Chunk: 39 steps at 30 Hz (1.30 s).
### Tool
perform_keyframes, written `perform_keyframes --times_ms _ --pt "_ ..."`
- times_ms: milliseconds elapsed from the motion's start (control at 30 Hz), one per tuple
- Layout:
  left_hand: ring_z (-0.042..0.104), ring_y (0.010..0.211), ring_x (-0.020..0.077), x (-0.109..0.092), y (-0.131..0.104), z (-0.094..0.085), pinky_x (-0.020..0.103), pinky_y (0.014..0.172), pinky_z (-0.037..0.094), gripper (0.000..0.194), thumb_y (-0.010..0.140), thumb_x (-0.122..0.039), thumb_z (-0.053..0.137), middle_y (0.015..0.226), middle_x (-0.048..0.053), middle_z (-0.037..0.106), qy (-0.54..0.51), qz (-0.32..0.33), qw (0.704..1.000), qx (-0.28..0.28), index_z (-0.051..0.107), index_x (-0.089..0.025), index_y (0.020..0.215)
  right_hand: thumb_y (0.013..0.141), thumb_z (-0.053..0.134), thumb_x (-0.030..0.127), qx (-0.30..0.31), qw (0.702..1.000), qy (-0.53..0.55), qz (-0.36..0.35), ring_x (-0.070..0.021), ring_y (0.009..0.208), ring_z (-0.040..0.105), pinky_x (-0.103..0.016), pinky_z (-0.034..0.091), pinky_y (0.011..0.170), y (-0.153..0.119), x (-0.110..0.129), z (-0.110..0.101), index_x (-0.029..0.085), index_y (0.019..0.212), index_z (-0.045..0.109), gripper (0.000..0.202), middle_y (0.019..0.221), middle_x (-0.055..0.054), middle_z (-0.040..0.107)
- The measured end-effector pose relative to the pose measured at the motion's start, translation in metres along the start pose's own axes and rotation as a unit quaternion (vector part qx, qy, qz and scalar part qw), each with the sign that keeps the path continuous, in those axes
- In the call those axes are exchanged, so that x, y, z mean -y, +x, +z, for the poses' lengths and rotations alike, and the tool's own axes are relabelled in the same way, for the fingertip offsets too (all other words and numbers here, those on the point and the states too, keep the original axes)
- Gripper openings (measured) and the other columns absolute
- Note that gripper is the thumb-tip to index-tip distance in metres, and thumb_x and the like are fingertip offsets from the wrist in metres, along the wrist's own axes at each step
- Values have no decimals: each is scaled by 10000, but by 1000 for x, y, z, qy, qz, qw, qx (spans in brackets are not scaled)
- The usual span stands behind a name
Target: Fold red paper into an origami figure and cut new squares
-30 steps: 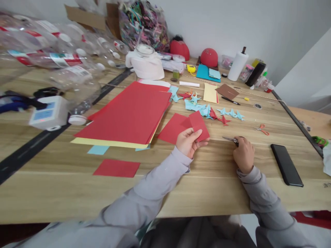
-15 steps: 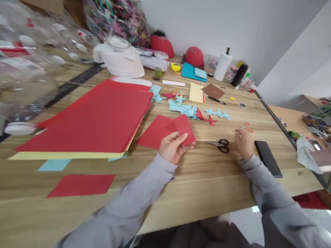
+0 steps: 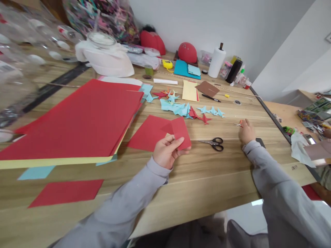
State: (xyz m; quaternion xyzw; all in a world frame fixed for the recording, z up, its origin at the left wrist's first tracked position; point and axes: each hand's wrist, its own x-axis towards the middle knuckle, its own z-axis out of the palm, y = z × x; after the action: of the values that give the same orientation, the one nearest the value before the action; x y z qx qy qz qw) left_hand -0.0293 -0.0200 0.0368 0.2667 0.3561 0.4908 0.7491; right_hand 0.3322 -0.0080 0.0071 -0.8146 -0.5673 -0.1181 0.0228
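Observation:
Between thumb and fingers, my left hand pinches a small folded red paper, held above a red sheet on the table. My right hand is at the orange-handled scissors, its fingers curled down over their handles; its fingertips are hidden, so a grip cannot be made out. Black-handled scissors lie between the two hands. Behind them are blue folded paper figures and red ones.
A large stack of red sheets fills the left, with a red rectangle in front. A phone lies partly under my right forearm. Plastic bottles stand far left. Another person's arm shows at the right edge.
My right hand has moved forward to the orange scissors, and its forearm now covers most of the phone. My left hand still holds the folded red paper. The view has shifted to the right.

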Motion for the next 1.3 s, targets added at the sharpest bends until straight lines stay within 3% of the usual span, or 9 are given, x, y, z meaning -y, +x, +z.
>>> perform_keyframes --times_ms 133,267,500,700,900,1100,1200,1267,1300 --pt "652 488 161 1 1 0 228 425 556 355 465 -258 873 572 39 680 12 4 1000 1 656 -108 703 909 390 128 74 996 -10 -54 -227 1099 537 -327 392 925 19 -16 -12 144 1204 588 356 1275 -160 569" --pt "652 492 154 3 2 -3 220 433 555 338 496 -257 861 579 35 675 20 6 1000 0 641 -109 707 897 441 131 126 988 -18 -83 -218 995 581 -299 405 875 15 -4 -23 116 1064 673 286 1101 -163 635" --pt "651 493 152 6 3 -4 212 432 549 369 488 -262 866 570 30 671 30 3 1000 -5 621 -108 717 865 486 162 168 984 -26 -61 -230 847 625 -294 439 706 -36 39 -37 69 998 650 231 974 -184 636" --pt "647 490 158 8 5 -4 231 435 548 352 500 -253 859 578 37 674 40 -1 999 -8 624 -104 715 873 437 133 193 975 -42 -100 -234 827 646 -297 431 672 -75 50 -58 114 1047 601 240 1003 -166 613" --pt "644 480 159 11 5 -1 240 435 553 337 507 -226 859 575 45 679 37 -9 999 -8 637 -96 725 872 381 121 191 978 -69 -49 -269 798 667 -303 410 584 -74 53 -65 135 1020 609 273 966 -166 623" --pt "649 485 148 10 2 8 208 425 540 192 604 -141 791 568 35 675 6 -43 999 -29 636 -96 706 800 566 268 88 987 132 -39 -242 777 647 -293 418 604 -73 62 -62 143 823 672 166 837 -116 658" --pt "654 498 142 12 1 16 195 427 538 131 635 -102 753 569 29 676 -24 -58 997 -37 632 -102 685 820 557 395 97 914 394 -28 -157 555 597 -261 417 511 -81 89 -66 146 866 678 281 658 -47 632" --pt "664 522 146 15 0 19 203 443 549 130 636 -101 753 600 32 691 -34 -55 998 -26 645 -102 707 795 577 472 145 827 542 -37 -125 474 570 -237 412 443 -86 112 -71 141 909 663 360 644 -26 621" --pt "667 530 147 16 -1 20 206 447 551 148 629 -111 764 622 36 699 -34 -50 998 -16 657 -101 731 770 602 492 201 773 600 -50 -119 452 569 -227 412 412 -89 123 -73 140 903 650 379 632 -11 609"
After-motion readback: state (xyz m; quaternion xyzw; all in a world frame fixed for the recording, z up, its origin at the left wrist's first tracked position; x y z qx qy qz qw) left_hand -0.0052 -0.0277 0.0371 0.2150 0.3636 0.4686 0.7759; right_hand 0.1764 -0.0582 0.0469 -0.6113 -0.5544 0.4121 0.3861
